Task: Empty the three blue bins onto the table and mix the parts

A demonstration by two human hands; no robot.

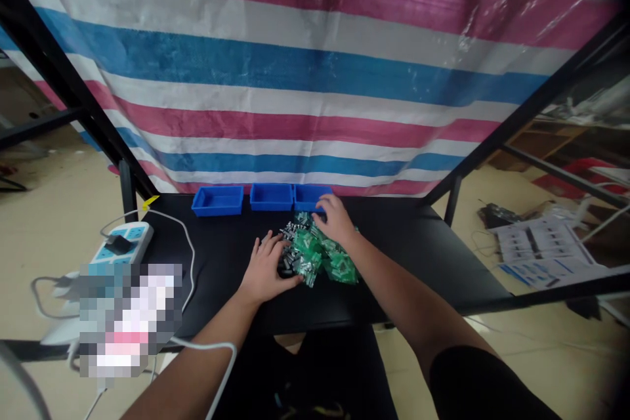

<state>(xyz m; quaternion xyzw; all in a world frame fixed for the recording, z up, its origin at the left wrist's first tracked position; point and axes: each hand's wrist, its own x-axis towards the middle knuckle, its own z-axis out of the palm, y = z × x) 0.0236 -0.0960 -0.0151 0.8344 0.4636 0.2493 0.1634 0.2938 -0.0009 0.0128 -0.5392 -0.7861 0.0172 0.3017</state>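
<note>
— Where are your hands?
— Your left hand [268, 267] lies flat, fingers spread, on the near left edge of the pile of green circuit boards [317, 252] in the middle of the black worktop [418, 256]. It grips nothing.
— And your right?
— Your right hand [335, 218] rests palm down on the pile's far side, just in front of the rightmost of three blue trays [309, 195]; whether it holds a board, you cannot tell.
— Anything else?
— A power strip [123, 241] sits at the left edge.
</note>
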